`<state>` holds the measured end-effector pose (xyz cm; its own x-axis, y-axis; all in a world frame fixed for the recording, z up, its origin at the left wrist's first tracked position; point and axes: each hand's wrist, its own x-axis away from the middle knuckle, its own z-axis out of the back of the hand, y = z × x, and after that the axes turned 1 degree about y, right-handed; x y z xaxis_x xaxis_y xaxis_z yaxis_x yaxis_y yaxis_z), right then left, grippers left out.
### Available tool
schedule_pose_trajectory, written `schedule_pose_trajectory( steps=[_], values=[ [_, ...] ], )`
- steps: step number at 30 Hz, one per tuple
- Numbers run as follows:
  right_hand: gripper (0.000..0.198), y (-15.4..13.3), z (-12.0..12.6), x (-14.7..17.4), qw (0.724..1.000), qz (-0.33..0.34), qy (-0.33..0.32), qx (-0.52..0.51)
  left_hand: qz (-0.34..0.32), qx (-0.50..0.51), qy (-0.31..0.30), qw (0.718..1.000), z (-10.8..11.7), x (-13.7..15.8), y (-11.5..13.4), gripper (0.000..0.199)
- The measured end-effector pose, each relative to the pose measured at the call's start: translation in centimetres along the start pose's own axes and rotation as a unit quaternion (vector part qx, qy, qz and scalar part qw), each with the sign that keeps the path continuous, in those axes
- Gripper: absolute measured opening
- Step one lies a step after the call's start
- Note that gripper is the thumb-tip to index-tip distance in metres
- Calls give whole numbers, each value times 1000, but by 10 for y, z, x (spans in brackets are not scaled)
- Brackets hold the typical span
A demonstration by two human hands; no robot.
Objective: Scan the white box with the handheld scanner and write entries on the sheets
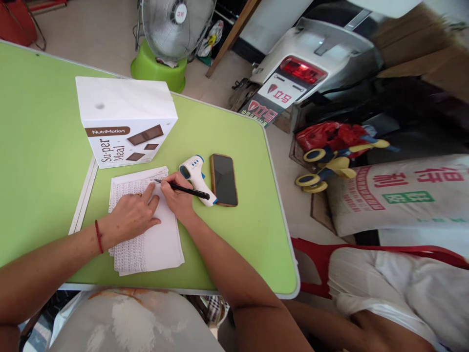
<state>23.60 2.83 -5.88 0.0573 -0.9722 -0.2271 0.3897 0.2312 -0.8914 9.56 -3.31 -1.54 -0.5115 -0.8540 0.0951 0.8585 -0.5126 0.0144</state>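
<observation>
My right hand [178, 197] grips a black pen [190, 189], its tip on the upper part of a paper sheet [164, 239]. Rows of handwriting cover the sheet's left side, and other sheets lie under it. My left hand [135, 212] rests flat on the paper with fingers spread, the index finger close to the pen tip. Just right of the pen lies a white and blue infrared thermometer [198, 178]. Beside it is a smartphone [224, 180] with a dark screen and brown case. Behind the paper stands a white NutriMotion box [128, 112].
The green table [252, 244] has a pale rim and a white seam strip. Beyond it, a fan [176, 29] stands over a green stool [159, 68]. At right are a white motor scooter [293, 63], a large printed sack [403, 190], and a seated person in white clothing [395, 283].
</observation>
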Motion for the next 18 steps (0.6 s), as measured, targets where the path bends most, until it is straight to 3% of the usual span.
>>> schedule_pose_trajectory(
  steps=[18],
  values=[
    [12,3,-1,0,1000,-12,8,-7,-5,-9,10,1000,-2,0,-1,45]
  ],
)
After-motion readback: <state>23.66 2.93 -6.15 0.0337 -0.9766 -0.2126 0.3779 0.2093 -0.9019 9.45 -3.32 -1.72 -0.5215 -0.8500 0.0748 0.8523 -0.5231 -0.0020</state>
